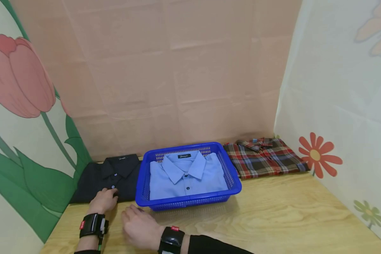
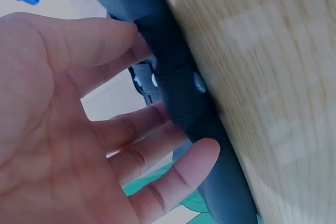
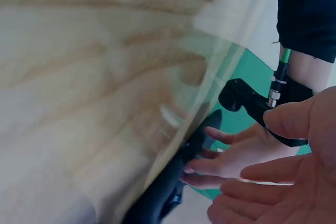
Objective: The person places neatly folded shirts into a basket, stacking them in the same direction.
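Note:
A folded black shirt lies collar-back on the table, left of the basket. At its front edge is my left hand, its spread fingers touching the fabric near the button line. In the left wrist view, the left hand's fingers extend over the black shirt without curling round it. My right hand hovers just in front of the gap between that shirt and the basket, its loosely bent fingers holding nothing. In the right wrist view, the right hand is apart from the black shirt.
A blue plastic basket stands mid-table with a folded light blue shirt inside. To its right lies a folded plaid shirt. The wood-grain table meets a tan backdrop behind and flower-printed sheets on both sides.

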The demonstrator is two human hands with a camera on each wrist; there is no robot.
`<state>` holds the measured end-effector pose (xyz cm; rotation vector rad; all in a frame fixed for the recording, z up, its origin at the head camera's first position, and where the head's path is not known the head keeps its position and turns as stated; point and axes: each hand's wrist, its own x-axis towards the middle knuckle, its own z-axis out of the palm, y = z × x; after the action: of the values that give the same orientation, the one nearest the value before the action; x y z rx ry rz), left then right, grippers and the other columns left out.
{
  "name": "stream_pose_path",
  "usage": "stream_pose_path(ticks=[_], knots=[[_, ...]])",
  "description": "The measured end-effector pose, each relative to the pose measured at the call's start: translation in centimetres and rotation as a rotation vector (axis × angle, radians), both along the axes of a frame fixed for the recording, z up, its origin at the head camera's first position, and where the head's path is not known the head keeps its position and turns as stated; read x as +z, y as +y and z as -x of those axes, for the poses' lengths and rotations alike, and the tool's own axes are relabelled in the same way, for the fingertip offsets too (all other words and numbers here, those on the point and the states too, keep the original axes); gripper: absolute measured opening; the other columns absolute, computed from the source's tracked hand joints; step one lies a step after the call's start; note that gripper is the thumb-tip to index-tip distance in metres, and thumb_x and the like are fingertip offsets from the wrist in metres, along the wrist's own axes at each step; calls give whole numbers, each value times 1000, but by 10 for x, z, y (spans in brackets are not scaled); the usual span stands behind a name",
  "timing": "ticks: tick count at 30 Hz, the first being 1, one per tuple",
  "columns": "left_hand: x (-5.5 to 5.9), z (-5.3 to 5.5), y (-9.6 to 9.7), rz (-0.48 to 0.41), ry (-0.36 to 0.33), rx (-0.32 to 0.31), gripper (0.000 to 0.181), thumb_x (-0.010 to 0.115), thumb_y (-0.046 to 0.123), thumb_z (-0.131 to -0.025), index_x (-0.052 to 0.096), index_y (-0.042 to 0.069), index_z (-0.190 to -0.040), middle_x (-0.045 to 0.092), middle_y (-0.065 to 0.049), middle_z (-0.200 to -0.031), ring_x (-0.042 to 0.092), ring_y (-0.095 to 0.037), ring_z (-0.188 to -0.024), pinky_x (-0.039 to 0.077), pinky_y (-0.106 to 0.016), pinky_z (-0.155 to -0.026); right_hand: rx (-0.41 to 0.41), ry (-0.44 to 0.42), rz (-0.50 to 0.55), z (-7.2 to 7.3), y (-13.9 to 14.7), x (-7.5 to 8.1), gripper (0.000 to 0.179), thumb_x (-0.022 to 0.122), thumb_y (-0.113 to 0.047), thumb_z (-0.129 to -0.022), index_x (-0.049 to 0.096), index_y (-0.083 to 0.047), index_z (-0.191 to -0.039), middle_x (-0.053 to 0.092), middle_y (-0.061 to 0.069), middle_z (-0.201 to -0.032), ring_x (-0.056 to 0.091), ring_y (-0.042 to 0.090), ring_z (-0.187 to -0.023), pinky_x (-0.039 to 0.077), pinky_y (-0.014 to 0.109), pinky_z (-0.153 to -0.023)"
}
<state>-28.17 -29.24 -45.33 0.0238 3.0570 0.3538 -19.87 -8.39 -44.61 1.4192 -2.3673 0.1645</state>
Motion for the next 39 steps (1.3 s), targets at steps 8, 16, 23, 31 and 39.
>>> stream_pose_path(ticks=[8, 16, 23, 31, 39], knots=[[5, -3, -2, -3, -16, 20, 27, 56, 21, -91, 68, 5, -109, 59, -27, -110, 51, -47, -103, 45, -65, -79, -125, -218, -86, 9, -6, -7, 50, 57, -36, -92, 51, 2, -125, 54, 12, -121, 49, 18, -112, 48, 28, -92], [11, -9, -5, -58, -110, 9, 31, 56, 38, -92, 72, 12, -84, 66, -10, -81, 58, -24, -75, 45, -43, -63, -277, -501, -126, 14, -19, -14, 62, 56, -42, -91, 39, -13, -143, 39, 20, -144, 44, 33, -122, 52, 40, -87], [17, -14, -15, -180, -119, 19, 33, 46, 29, -98, 69, 9, -85, 64, -9, -78, 58, -23, -69, 46, -44, -62, -314, -483, -132, 13, -21, -13, 66, 57, -42, -91, 36, -7, -143, 41, 21, -141, 40, 34, -124, 46, 43, -95], [20, -22, -52, -201, 20, 204, 29, 44, 19, -97, 58, -5, -103, 60, -20, -84, 56, -29, -72, 45, -45, -60, -422, -603, -42, 19, -28, -15, 77, 60, -43, -88, 28, -2, -145, 45, 17, -139, 44, 30, -120, 46, 42, -93], [14, -25, -76, -145, -37, 322, 59, 52, 32, -93, 40, -17, -123, 40, -47, -117, 38, -61, -106, 40, -67, -84, -440, -765, 0, 28, -29, -16, 81, 61, -41, -88, 21, -1, -147, 41, 18, -142, 38, 29, -126, 39, 38, -102]])
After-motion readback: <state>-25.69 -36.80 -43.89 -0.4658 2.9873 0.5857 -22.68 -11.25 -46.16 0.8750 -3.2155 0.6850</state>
